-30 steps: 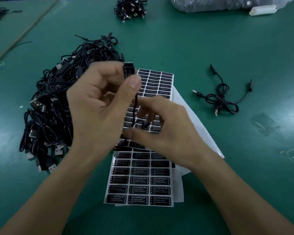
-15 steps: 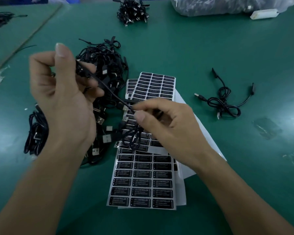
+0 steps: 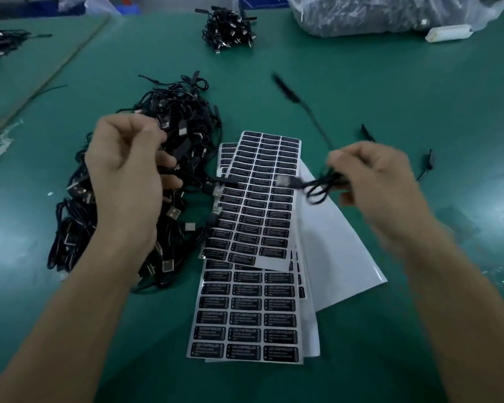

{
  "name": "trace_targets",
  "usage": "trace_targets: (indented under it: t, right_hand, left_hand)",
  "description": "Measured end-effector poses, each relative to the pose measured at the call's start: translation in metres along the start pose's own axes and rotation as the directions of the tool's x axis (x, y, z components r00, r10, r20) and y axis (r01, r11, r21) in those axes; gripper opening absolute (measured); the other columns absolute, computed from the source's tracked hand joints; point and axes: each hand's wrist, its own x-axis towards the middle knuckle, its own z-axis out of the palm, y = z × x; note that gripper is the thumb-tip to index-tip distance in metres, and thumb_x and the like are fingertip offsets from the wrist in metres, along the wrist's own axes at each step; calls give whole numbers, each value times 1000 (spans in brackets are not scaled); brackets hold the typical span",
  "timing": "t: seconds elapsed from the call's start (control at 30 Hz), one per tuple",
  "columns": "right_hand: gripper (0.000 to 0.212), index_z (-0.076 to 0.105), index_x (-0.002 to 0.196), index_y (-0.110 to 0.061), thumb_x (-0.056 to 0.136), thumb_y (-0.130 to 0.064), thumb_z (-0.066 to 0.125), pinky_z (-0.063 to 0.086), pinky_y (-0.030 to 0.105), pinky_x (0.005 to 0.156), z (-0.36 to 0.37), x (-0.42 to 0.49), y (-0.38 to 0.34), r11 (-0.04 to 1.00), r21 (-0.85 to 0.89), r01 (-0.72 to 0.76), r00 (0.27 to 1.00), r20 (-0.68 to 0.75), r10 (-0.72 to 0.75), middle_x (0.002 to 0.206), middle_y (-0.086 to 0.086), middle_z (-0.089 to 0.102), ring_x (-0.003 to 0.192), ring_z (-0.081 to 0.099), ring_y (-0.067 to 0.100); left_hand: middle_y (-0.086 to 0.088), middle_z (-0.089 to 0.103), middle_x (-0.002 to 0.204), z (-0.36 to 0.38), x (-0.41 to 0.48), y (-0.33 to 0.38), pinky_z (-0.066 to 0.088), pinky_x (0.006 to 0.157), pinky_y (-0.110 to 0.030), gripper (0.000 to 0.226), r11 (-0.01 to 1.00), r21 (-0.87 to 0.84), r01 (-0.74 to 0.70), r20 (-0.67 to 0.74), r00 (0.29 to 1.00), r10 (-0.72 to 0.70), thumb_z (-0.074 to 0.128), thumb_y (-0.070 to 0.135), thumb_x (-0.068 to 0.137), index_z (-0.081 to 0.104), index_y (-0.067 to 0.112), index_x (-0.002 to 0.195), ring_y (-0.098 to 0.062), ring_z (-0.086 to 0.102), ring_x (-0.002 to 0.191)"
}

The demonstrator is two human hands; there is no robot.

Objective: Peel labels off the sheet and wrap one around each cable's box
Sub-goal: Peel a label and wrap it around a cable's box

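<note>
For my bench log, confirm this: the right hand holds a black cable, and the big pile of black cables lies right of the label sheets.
Wrong side. In the head view the big tangled pile of black cables lies left of the black-and-white paper label sheets. The right hand does hold a thin black cable.

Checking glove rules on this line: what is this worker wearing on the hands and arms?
Nothing visible: the left hand and right hand are gloveless, with no ring, watch or wristband, and no sleeves reach into view.
</note>
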Motion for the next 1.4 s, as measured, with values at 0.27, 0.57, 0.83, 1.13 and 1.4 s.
trace_targets:
  t: [0.27,0.57,0.83,1.13,1.4]
  right_hand:
    - [36,58,97,9,84,-23,50,38,36,57,-65,45,14,908,-354,-224,918,-390,75,74,9,52,67,42,21]
    - [29,67,118,-22,94,-35,56,39,50,105,-20,18,12,723,-691,-9,955,-221,-199,130,11,60,117,53,40]
    - [16,72,96,-19,97,-22,56,38,30,91,14,-1,30,727,-631,272,943,25,-331,104,-1,68,103,57,21]
    - [12,71,95,-18,97,-18,60,37,28,88,19,-9,35,745,-576,336,933,95,-348,94,-6,66,93,55,14]
    - [14,71,91,-18,96,-18,58,30,21,80,22,-9,37,726,-595,345,932,125,-341,87,-6,67,86,57,14]
  left_hand:
    - [14,61,85,-12,3,0,48,70,-19,8,728,596,-340,109,932,345,57,25,98,58,32,95,0,55,74]
    - [-14,58,124,-21,7,-18,38,96,-53,46,68,949,-308,295,943,154,67,45,90,67,14,124,-40,50,115]
    - [-5,60,107,-23,9,-27,36,87,-50,13,70,954,-290,270,939,211,71,30,89,78,23,98,-38,49,105]
    - [-2,69,109,-26,10,-27,33,89,-45,23,298,905,-305,186,911,369,60,37,99,76,24,108,-30,58,102]
    - [5,74,103,-21,7,-19,52,84,-32,26,548,760,-349,102,897,429,57,35,100,74,22,115,-15,68,92]
